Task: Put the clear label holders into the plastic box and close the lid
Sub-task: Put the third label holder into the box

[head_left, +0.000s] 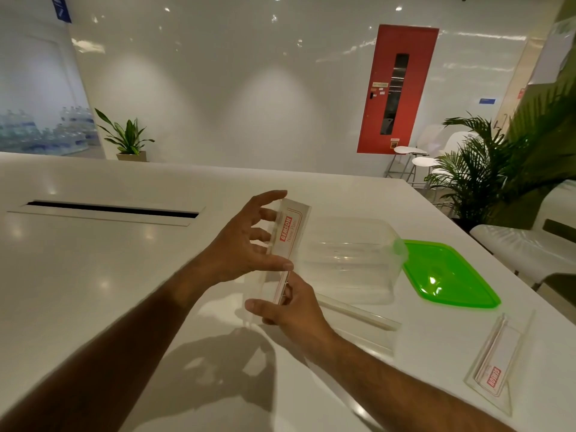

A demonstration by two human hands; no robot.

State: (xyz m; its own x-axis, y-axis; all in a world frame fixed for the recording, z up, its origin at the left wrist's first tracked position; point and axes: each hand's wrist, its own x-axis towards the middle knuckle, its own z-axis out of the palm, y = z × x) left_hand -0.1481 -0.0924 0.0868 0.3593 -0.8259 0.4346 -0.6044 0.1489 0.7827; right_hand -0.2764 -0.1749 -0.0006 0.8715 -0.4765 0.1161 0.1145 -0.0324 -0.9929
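Above a glossy white table (93, 275), a left hand (246, 244) and right hand (293, 307) together grip a clear acrylic label holder with a red-printed card (288, 241), held just left of the empty transparent plastic box (349, 260). A translucent green lid (448, 275) lies beyond; another clear holder (495, 363) rests farther right.

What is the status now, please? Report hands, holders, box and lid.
Left hand and right hand both grip one label holder above table. Two more holders lie loose. Clear box open, green lid beside it. Path clear.
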